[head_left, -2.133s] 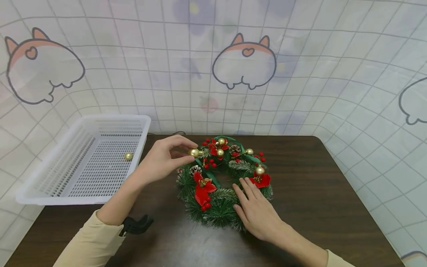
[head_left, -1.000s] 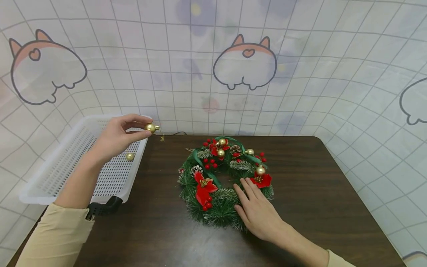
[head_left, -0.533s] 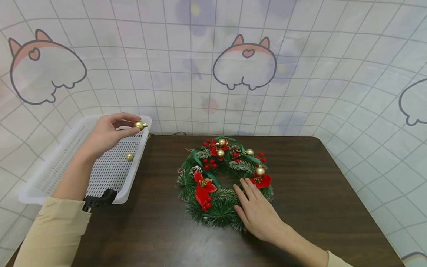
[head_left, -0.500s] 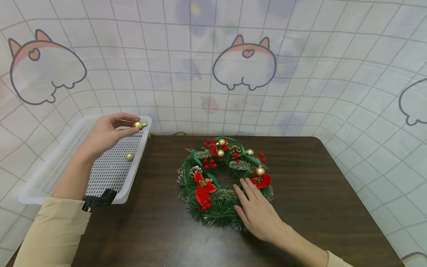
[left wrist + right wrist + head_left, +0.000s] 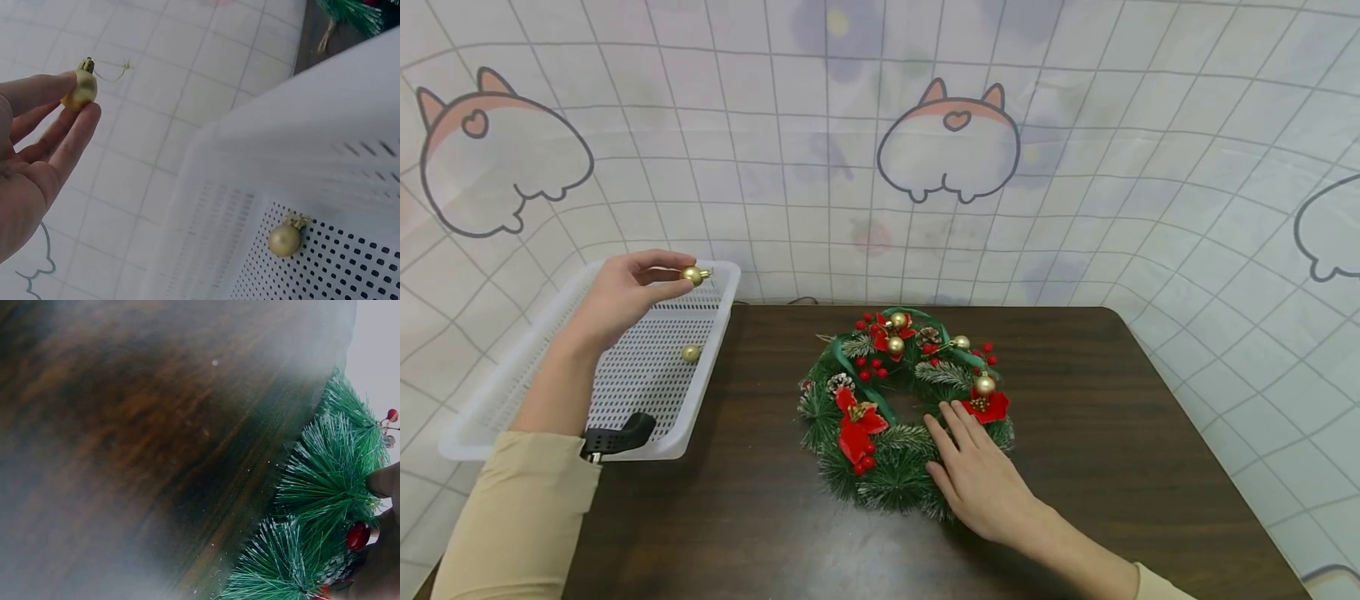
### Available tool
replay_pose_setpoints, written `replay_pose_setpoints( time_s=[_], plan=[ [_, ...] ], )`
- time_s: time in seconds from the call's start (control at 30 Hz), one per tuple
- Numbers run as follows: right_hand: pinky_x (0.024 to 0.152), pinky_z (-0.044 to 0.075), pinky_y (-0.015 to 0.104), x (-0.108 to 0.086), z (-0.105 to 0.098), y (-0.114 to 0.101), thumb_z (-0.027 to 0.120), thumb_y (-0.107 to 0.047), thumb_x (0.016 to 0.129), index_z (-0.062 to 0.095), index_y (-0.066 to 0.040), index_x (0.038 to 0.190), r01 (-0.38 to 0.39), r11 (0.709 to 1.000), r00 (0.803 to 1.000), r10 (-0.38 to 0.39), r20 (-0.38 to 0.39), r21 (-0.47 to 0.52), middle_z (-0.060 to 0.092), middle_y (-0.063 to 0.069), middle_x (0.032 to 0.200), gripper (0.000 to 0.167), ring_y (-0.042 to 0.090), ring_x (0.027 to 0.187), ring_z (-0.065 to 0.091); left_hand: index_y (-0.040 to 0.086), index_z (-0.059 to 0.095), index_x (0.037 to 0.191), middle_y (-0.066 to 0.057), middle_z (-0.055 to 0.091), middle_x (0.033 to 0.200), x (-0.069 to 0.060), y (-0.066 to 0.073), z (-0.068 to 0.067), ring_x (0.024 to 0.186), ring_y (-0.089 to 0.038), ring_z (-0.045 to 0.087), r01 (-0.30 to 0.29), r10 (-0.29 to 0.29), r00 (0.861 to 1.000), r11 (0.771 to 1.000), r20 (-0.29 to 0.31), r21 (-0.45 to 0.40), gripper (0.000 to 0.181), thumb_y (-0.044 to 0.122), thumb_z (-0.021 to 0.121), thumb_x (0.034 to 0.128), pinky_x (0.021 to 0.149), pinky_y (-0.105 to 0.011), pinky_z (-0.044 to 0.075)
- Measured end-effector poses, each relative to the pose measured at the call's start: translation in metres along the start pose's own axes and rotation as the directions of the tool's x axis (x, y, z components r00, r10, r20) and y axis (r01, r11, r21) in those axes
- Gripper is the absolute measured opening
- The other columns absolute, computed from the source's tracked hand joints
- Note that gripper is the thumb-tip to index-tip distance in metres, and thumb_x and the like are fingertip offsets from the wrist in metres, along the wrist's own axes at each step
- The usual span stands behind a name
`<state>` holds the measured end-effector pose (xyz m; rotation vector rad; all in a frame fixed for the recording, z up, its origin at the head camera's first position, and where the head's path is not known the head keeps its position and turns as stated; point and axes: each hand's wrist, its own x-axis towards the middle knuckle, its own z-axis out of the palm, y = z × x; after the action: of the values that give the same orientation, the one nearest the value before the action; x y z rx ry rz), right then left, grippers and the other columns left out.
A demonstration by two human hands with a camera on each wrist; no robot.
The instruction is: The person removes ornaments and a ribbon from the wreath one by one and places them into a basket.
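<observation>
My L grip [image 5: 613, 300] has a gold ball [image 5: 692, 276] pinched btwn thumb & fingers, up by the far end of the white basket [image 5: 707, 375]; can't tell if it's right over it or just past. A 2nd gold ball [image 5: 690, 354] lies in the basket, nr its R side. The wreath [image 5: 898, 479] lies on the dark counter [image 5: 1075, 375], R of the basket; my R grip [image 5: 981, 483] is released, fingers extended, resting on the wreath.

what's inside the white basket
One gold ball lies in the basket, near its right side. The left hand, pinching another ball, and the forearm hide part of the inside from the head view; what lies behind them cannot be seen.
</observation>
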<state>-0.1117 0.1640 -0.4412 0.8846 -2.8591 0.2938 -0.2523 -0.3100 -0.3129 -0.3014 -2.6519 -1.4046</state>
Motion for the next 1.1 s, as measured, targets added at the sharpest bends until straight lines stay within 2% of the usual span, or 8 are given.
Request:
replay_pose_setpoints(
  time_s=[0.2, 0.27, 0.4, 0.57, 0.67, 0.83, 1.1],
  plan=[
    [0.119, 0.026, 0.054, 0.0, 0.0, 0.0, 0.056, -0.031, 0.107, 0.042, 0.003, 0.154, -0.004, 1.0, 1.0, 0.004, 0.012, 0.011, 0.033, 0.028, 0.159, 0.06, 0.043, 0.15, 0.025, 0.002, 0.06, 0.139, 0.002, 0.069, 0.121, 0.004, -0.018, -0.006, 0.106, -0.006, 0.061, 0.084, -0.084, 0.996, 0.996, 0.015, -0.012, 0.046, 0.022, 0.072, 0.0992, 0.105, -0.047, 0.039],
    [0.119, 0.025, 0.054, 0.0, 0.0, 0.0, 0.056, -0.031, 0.107, 0.041, 0.003, 0.154, -0.009, 1.0, 1.0, 0.009, 0.017, 0.013, 0.032, 0.028, 0.16, 0.06, 0.043, 0.15, 0.024, 0.002, 0.059, 0.139, 0.001, 0.067, 0.122, 0.006, -0.023, -0.006, 0.107, -0.008, 0.059, 0.105, -0.105, 0.994, 0.994, 0.025, -0.023, 0.046, 0.021, 0.072, 0.0997, 0.108, -0.052, 0.037],
    [0.119, 0.025, 0.054, -0.001, -0.001, 0.0, 0.055, -0.032, 0.108, 0.04, 0.002, 0.155, -0.017, 1.0, 1.0, 0.017, 0.027, 0.013, 0.032, 0.028, 0.16, 0.06, 0.043, 0.151, 0.023, 0.0, 0.057, 0.141, 0.003, 0.066, 0.121, 0.012, -0.034, -0.004, 0.107, -0.007, 0.059, 0.136, -0.133, 0.99, 0.99, 0.053, -0.046, 0.048, 0.022, 0.071, 0.0999, 0.107, -0.047, 0.038],
    [0.12, 0.025, 0.054, 0.001, -0.002, 0.0, 0.055, -0.032, 0.107, 0.04, 0.002, 0.155, -0.012, 1.0, 1.0, 0.012, 0.027, 0.014, 0.032, 0.027, 0.16, 0.06, 0.043, 0.151, 0.023, -0.003, 0.057, 0.14, -0.002, 0.065, 0.123, 0.015, -0.047, -0.002, 0.105, -0.005, 0.059, 0.126, -0.124, 0.99, 0.992, 0.065, -0.023, 0.047, 0.018, 0.071, 0.0999, 0.096, -0.031, 0.044],
    [0.12, 0.025, 0.054, 0.001, -0.002, 0.0, 0.055, -0.032, 0.108, 0.04, 0.002, 0.155, -0.01, 1.0, 1.0, 0.009, 0.029, 0.013, 0.032, 0.027, 0.16, 0.06, 0.043, 0.151, 0.023, -0.005, 0.057, 0.138, -0.002, 0.067, 0.122, 0.017, -0.056, -0.001, 0.104, -0.004, 0.06, 0.119, -0.117, 0.991, 0.993, 0.072, -0.027, 0.046, 0.015, 0.071, 0.0992, 0.095, -0.031, 0.044],
    [0.12, 0.025, 0.054, 0.001, -0.001, 0.001, 0.055, -0.032, 0.108, 0.041, 0.002, 0.154, -0.004, 1.0, 1.0, 0.004, 0.023, 0.005, 0.032, 0.027, 0.16, 0.06, 0.043, 0.151, 0.024, -0.007, 0.056, 0.138, -0.002, 0.068, 0.12, 0.019, -0.069, 0.0, 0.102, -0.003, 0.06, 0.146, -0.143, 0.986, 0.989, 0.091, -0.032, 0.046, 0.013, 0.071, 0.0989, 0.097, -0.035, 0.042],
    [0.118, 0.028, 0.054, 0.0, -0.001, 0.001, 0.056, -0.03, 0.107, 0.042, 0.003, 0.153, 0.005, 1.0, 1.0, -0.005, -0.004, -0.008, 0.034, 0.028, 0.159, 0.058, 0.043, 0.149, 0.027, -0.012, 0.053, 0.138, -0.014, 0.066, 0.122, 0.019, -0.081, 0.0, 0.098, -0.002, 0.061, 0.148, -0.142, 0.977, 0.989, 0.158, -0.029, 0.047, 0.008, 0.069, 0.099, 0.086, -0.018, 0.05]
  ],
)
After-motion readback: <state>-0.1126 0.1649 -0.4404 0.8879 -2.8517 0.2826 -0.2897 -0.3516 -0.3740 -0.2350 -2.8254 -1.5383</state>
